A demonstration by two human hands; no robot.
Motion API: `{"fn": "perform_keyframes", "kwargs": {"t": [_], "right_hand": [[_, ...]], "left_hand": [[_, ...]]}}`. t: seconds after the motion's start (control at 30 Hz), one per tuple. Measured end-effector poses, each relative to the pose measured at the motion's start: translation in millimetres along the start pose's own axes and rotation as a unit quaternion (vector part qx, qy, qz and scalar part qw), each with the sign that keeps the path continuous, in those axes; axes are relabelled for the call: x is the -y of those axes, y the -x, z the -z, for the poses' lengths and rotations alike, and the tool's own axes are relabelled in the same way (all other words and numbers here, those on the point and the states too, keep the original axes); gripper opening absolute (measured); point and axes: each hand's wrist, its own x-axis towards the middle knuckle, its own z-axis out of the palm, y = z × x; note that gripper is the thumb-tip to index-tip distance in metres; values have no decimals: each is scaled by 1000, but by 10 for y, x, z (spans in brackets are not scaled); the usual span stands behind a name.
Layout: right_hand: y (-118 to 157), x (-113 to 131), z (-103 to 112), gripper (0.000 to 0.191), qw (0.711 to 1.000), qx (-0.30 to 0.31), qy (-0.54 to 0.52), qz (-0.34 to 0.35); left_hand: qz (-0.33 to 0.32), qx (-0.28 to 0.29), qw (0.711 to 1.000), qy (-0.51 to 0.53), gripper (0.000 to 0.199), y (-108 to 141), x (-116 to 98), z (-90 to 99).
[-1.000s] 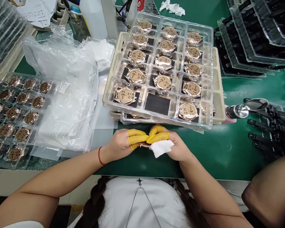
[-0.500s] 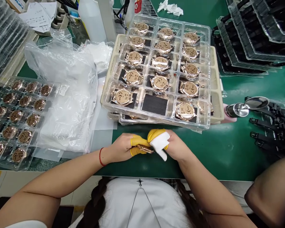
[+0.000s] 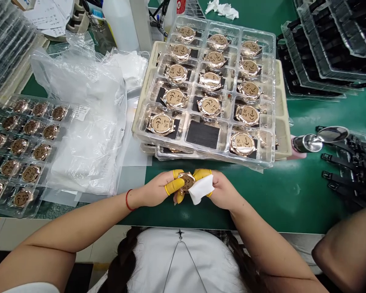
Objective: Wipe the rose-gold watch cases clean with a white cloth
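Note:
My left hand (image 3: pixel 161 188), in yellow finger cots, grips a rose-gold watch case (image 3: pixel 186 182) over the table's front part. The case's printed back faces up. My right hand (image 3: pixel 218 188), also with yellow finger cots, is closed on a white wiping cloth (image 3: pixel 201 189), which lies against the right edge of the case. Beyond my hands, a clear plastic tray (image 3: pixel 228 158) bears rows of similar cases, backs up. One compartment (image 3: pixel 203 135) in its nearest row shows only a black pad.
At left lie another tray of watch cases (image 3: pixel 30 173) and plastic bags (image 3: pixel 85 150). A pump bottle (image 3: pixel 308 143) stands right of the main tray, near black straps (image 3: pixel 338 171). Stacked trays (image 3: pixel 326 61) rise at back right. Another person's arm (image 3: pixel 347 248) is at lower right.
The watch case has turned from edge-on to back-up between my hands. My right hand has brought the cloth against its side. The whole view has shifted slightly.

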Motion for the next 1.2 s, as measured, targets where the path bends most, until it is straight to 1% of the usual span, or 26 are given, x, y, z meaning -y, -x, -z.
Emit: {"fn": "perform_keyframes", "kwargs": {"t": [0.03, 0.07, 0.1, 0.17, 0.23, 0.27, 0.3, 0.33, 0.37, 0.43, 0.5, 0.57, 0.63, 0.77, 0.87, 0.93, 1.0, 1.07, 1.2], "right_hand": [[2, -3, -4, 11, 1000, 2, -16, -12], [3, -6, -8, 9, 1000, 3, -24, -18], [2, -9, -13, 9, 999, 4, -24, -23], [-5, -17, -15, 11, 999, -1, -20, -35], [-16, -25, -4, 17, 997, -15, -40, -57], [-20, -27, 5, 20, 996, -21, -57, -69], [-23, -28, 14, 23, 994, -25, -74, -79], [-25, -29, 22, 27, 992, -27, -89, -84], [-24, -29, 28, 29, 991, -26, -100, -86], [-22, -31, 26, 31, 990, -17, -114, -83], [-25, -39, 9, 32, 988, -13, -135, -75], [-35, -51, -13, 32, 987, -5, -146, -73], [-51, -63, -28, 32, 987, 2, -143, -72], [-71, -57, -36, 29, 990, 18, -116, -75], [-66, -43, -50, 27, 993, 26, -86, -76], [-56, -47, -63, 23, 996, 15, -51, -72], [-47, -59, -68, 15, 998, -2, -10, -59], [-41, -68, -62, 8, 999, -6, 10, -39], [-30, -58, -34, 15, 999, 12, 24, 18]], "left_hand": [[6, -11, 1000, 24, 48, -2, 8, -2], [5, -23, 999, 24, 47, -3, 16, -1], [-1, -34, 999, 1, 46, -4, 22, 3], [-18, -54, 993, -101, 46, 0, 22, 17], [-35, -59, 972, -226, 48, 7, 6, 30], [-42, -56, 960, -270, 49, 10, -4, 33], [-45, -51, 956, -286, 49, 12, -13, 31], [-40, -45, 961, -269, 49, 14, -18, 26], [-28, -38, 974, -220, 49, 13, -18, 16], [12, -20, 997, -71, 48, 7, -1, -10], [38, 1, 998, 57, 49, 0, 28, -40], [36, 3, 994, 103, 51, -1, 54, -68], [26, -28, 995, 89, 50, 10, 67, -92], [-7, -117, 993, 12, 47, 42, 70, -127], [-16, -152, 988, -14, 46, 39, 72, -140], [-7, -171, 985, -34, 46, 27, 75, -139], [4, -175, 983, -45, 47, 15, 77, -132], [15, -160, 987, -29, 48, 4, 79, -118], [50, -115, 991, 49, 51, -14, 78, -96]]}}
